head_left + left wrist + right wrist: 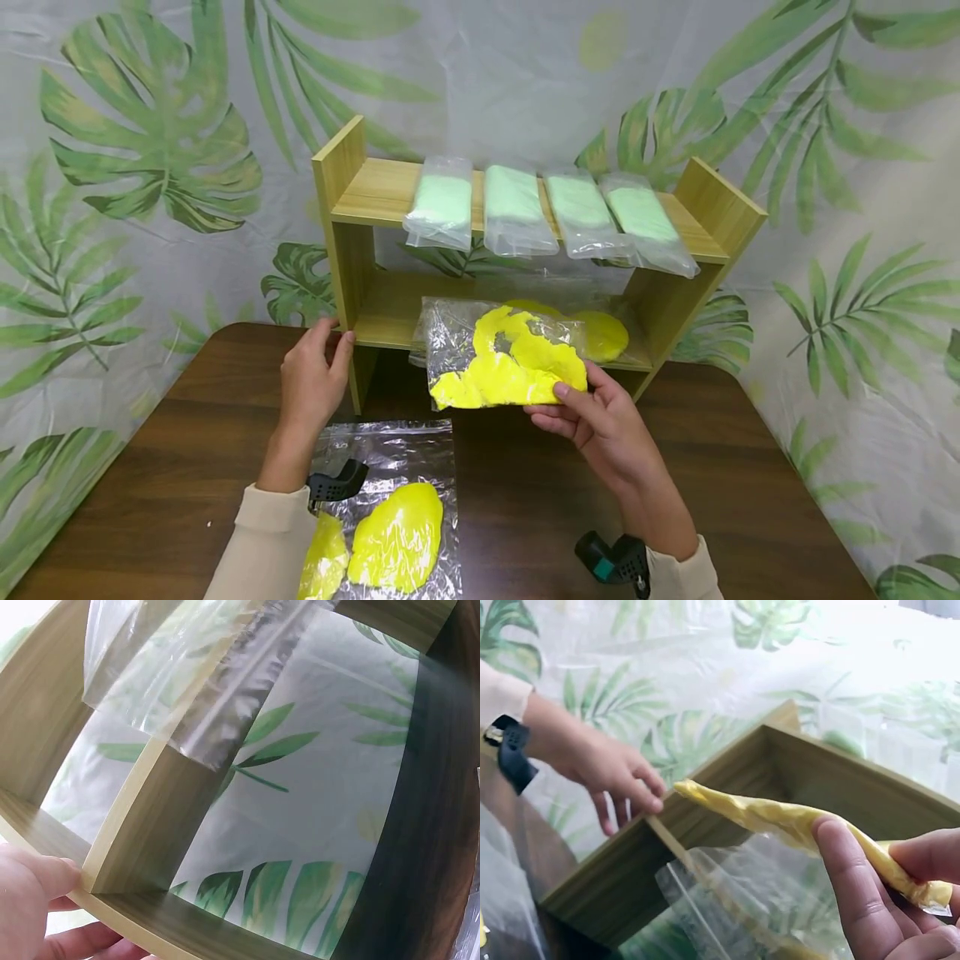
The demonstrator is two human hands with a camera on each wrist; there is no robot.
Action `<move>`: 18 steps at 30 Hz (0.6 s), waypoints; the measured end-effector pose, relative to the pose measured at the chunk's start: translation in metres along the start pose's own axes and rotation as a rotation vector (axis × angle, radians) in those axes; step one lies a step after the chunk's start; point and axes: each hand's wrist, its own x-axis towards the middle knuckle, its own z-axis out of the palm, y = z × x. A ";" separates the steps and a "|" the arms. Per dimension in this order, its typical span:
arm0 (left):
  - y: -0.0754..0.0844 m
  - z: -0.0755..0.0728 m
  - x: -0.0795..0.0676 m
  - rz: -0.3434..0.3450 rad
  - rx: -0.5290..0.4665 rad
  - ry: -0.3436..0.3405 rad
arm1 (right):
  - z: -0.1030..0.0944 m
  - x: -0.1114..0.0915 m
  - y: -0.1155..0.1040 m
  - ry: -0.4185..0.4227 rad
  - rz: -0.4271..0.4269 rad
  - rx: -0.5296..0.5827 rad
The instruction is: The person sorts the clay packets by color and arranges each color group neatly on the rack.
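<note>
The person [266, 537] reaches across a dark table [540, 500] to a wooden shelf [378, 193], where a yellow-filled bag [502, 375] before the lower tier [386, 310] could sag and shove the yellow bags [603, 335] there, the right hand [611, 429] pinching just its corner, the left hand [315, 375] pinching the side panel [350, 275].

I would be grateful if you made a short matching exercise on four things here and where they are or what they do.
1. Left hand
2. Right hand
3. Pale green packets
4. Clear bag near the left sleeve

A. On the upper shelf
B. Holding a bag of yellow material
C. On the tabletop
D. Touching the rack's left panel

Pairs: 1-D, 2-B, 3-A, 4-C
</note>
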 end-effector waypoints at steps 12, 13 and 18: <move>0.000 0.001 0.000 0.015 -0.002 0.010 | 0.001 0.019 -0.005 0.083 -0.061 0.042; 0.000 0.001 0.000 0.013 -0.002 0.010 | 0.002 0.021 -0.005 0.095 -0.061 0.045; 0.000 0.000 0.000 0.000 -0.001 0.002 | 0.004 0.033 -0.004 0.148 -0.064 0.062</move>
